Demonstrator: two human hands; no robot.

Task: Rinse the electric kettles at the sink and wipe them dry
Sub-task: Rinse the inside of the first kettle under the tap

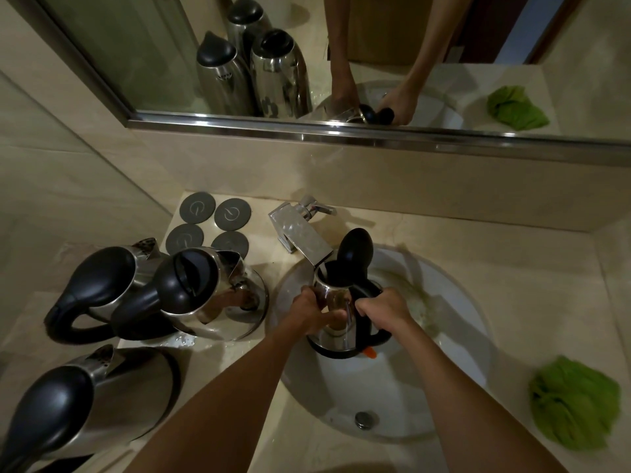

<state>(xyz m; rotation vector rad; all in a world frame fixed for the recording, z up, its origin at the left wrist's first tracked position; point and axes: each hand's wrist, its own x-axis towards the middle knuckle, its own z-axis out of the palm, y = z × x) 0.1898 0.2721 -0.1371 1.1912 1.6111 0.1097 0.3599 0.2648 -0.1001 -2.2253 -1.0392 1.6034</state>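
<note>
Kettle (336,308) upright mid-frame, mouth under faucet (300,233); right hand (384,310) grips handle, left hand (316,312) apparently clasps body.

We look from head height, steeply down and forward, close over the sink (444,387). Ahead, the mirror (307,63) faces us.

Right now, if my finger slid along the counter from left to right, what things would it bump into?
Three kettles standing on the left → the kettle in the sink, held by the left hand and the right hand → the green cloth.
</note>
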